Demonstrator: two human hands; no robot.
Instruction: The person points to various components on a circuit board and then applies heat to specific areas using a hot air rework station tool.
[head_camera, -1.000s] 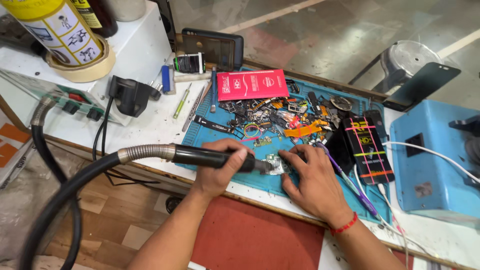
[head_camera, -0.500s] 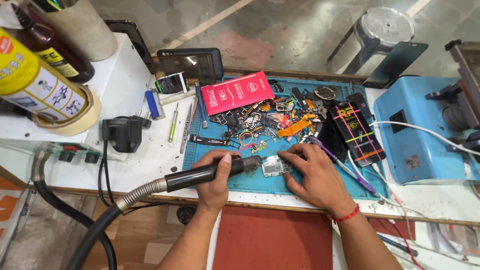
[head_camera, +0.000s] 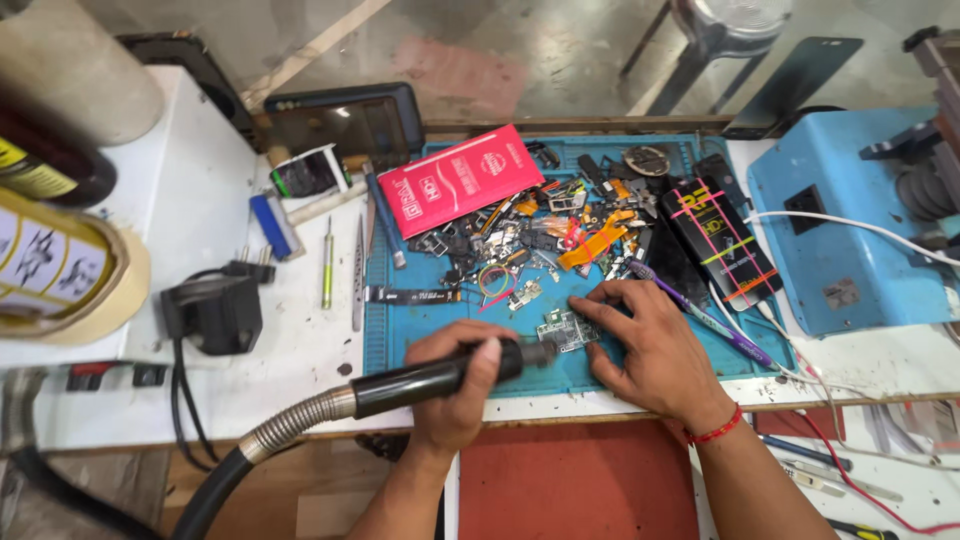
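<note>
Head view: compared with the frame half a second earlier, the bench appears closer and shifted; both hands remain in the same working posture. The left hand (head_camera: 455, 385) is clenched around one black hot-air handpiece (head_camera: 440, 375), its nozzle touching one small circuit board (head_camera: 568, 329). The right hand (head_camera: 645, 345) presses spread fingers flat beside that board, grasping nothing. The board lies on the near part of one blue work mat (head_camera: 420, 330). Counted on the mat: one red packet (head_camera: 460, 180), one black phone with coloured bands (head_camera: 722, 240).

head cam | looks steeply down | close over blue mat (head_camera: 400, 335) | single view
</note>
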